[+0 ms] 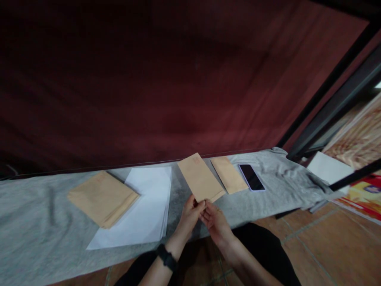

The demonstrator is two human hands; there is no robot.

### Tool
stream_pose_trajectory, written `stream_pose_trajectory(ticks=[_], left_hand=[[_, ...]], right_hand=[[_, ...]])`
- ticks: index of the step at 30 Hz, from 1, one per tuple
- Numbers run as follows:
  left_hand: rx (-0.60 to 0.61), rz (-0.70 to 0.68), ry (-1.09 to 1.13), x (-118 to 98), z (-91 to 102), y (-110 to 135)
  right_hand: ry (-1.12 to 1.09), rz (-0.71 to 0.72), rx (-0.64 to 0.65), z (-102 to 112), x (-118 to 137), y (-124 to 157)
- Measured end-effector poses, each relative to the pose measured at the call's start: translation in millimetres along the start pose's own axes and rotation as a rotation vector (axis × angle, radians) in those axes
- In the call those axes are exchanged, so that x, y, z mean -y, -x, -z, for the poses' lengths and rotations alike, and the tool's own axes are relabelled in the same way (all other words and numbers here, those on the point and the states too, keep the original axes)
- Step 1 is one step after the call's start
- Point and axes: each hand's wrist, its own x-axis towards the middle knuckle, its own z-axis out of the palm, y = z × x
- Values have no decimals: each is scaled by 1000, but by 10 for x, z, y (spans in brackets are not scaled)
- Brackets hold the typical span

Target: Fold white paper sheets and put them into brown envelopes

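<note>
Forearms: both reach up from the bottom edge of the view, to the right of the white sheets and nearer the wearer; the left one carries a dark wristband and slants rightward, the right one slants leftward.
Left hand: just right of the white sheets, thumb side up, thumb stretched toward the other hand.
Right hand: farther right of the white sheets, turned inward, fingers curled, tips close against the left thumb.
Held envelope: right of the white sheets and apart from them; its long axis runs from far left to near right, the end with faint red print pointing away from the wearer.
Left grip: thumb and fingers pressed together, pinching the near edge of the held envelope.
Right grip: fingertips gathered at that same edge; I cannot tell whether they pinch the paper or only touch it.
Envelope stack: left of the white sheets, overlapping their left part.
Loose envelope: well right of the white sheets, slanting much the same way.
Phone: farther right still from the white sheets, dark screen up.
Grey cloth: beneath the white sheets, spreading to both sides.
</note>
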Motion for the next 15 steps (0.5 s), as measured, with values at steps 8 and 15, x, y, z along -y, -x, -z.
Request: stream_pose_trajectory(ticks=[8, 15], left_hand=[[9, 22, -162, 183, 179, -226], [15, 73, -265, 246, 258, -293]], right_hand=[[233, -360, 257, 205, 260, -1], [1122, 434, 332, 289, 444, -50]])
